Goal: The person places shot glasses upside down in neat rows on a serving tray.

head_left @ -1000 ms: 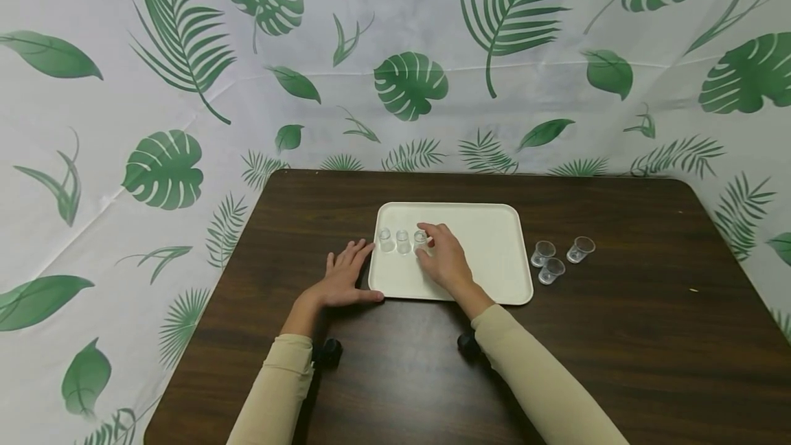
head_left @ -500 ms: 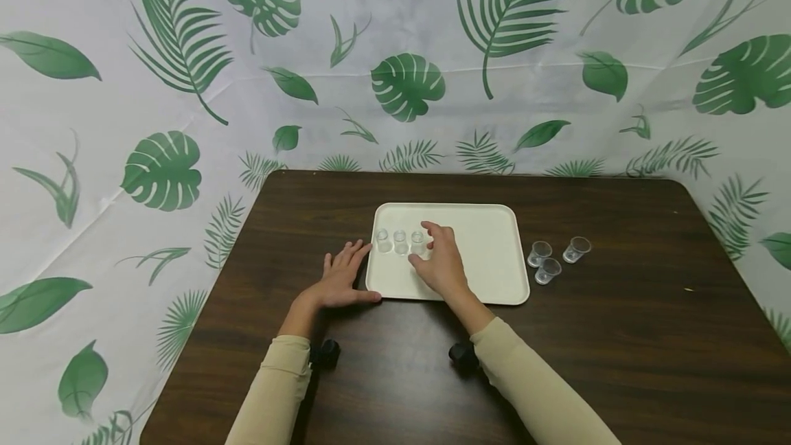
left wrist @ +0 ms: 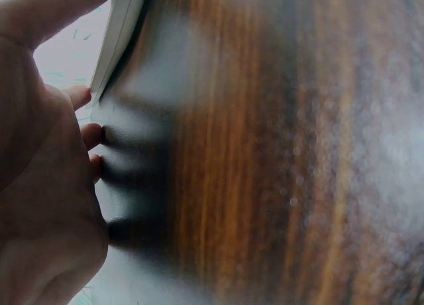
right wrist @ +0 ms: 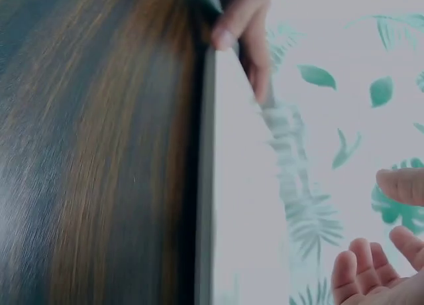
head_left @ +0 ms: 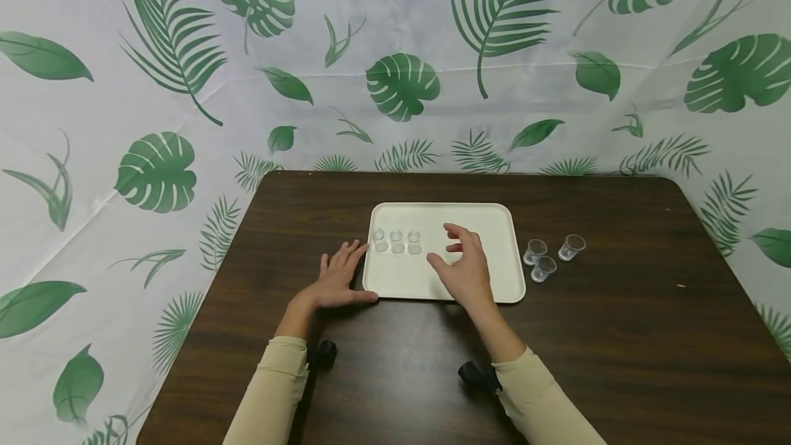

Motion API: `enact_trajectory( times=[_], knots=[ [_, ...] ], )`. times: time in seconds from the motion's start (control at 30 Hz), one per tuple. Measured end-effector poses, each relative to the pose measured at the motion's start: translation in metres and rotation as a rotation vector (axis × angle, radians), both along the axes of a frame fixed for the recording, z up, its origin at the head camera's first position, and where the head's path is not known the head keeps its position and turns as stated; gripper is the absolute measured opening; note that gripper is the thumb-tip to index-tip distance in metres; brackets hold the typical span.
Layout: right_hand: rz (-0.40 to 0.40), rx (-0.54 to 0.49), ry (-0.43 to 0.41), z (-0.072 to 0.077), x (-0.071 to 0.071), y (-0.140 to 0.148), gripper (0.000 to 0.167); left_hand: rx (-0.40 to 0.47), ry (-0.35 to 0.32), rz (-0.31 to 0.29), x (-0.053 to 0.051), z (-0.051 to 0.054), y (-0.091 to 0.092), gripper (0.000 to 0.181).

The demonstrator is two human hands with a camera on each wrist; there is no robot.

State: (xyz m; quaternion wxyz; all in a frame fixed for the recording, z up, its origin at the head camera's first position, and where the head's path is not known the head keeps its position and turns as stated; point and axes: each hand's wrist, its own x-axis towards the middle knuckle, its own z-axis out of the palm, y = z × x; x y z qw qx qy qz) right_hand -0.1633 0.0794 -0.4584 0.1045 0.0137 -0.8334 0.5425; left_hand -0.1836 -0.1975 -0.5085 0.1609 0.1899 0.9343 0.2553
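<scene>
Three small clear cups (head_left: pixel 397 244) stand in a row on the left part of a cream tray (head_left: pixel 398 281), apparently upside down. My left hand (head_left: pixel 337 283) rests with spread fingers against the tray's left side, its thumb at the near left corner. The left wrist view shows that hand (left wrist: pixel 46 172) beside the tray rim. Over the tray's right half, my right hand (head_left: pixel 468 270) holds nothing, thumb and fingers apart. In the right wrist view its fingers (right wrist: pixel 368 268) are loosely bent with a gap to the thumb.
On the dark wood table (head_left: pixel 618 321), right of the tray, three more clear cups (head_left: pixel 544 269) stand with wide rims up. A leaf-patterned cloth (head_left: pixel 346 88) hangs behind the table. A tiny pale fleck (head_left: pixel 681 286) lies further right.
My right hand has let go of the third cup in the tray's row and moved right, away from it. The left hand stays at the tray's left side.
</scene>
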Motion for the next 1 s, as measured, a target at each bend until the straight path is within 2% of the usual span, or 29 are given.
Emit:
enact_trajectory(
  times=[0.13,0.27,0.37,0.47,0.57,0.7,0.77,0.83,0.93,1.0],
  knots=[
    [-0.051,-0.053,0.016,0.003,0.01,0.014,0.052,0.01,0.01,-0.001,0.0,0.0,-0.001,0.103],
    [-0.1,-0.109,0.008,-0.001,0.02,0.025,0.047,0.008,0.008,0.01,0.002,0.001,-0.004,0.103],
    [-0.175,-0.172,0.063,-0.005,0.026,0.035,0.041,0.014,0.006,0.011,0.004,0.003,-0.003,0.103],
    [-0.279,-0.26,0.18,-0.006,0.032,0.047,0.033,0.016,0.012,0.008,0.003,0.003,-0.002,0.103],
    [-0.41,-0.35,0.303,0.001,0.04,0.06,0.025,0.014,0.013,0.004,0.001,0.002,-0.001,0.104],
    [-0.639,-0.436,0.397,0.001,0.043,0.087,0.018,-0.007,0.006,-0.009,-0.001,0.0,0.002,0.105],
    [-0.726,-0.477,0.404,-0.006,0.041,0.104,0.016,-0.015,-0.001,-0.013,-0.002,-0.002,0.002,0.106],
    [-0.78,-0.514,0.38,-0.014,0.037,0.12,0.016,-0.017,-0.002,-0.016,-0.002,-0.003,0.002,0.106],
    [-0.796,-0.542,0.315,-0.024,0.033,0.139,0.019,-0.009,-0.001,-0.017,-0.002,-0.003,0.001,0.106],
    [-0.786,-0.521,0.248,-0.03,0.031,0.148,0.023,-0.015,0.005,-0.02,-0.002,-0.004,0.0,0.105]
  ],
)
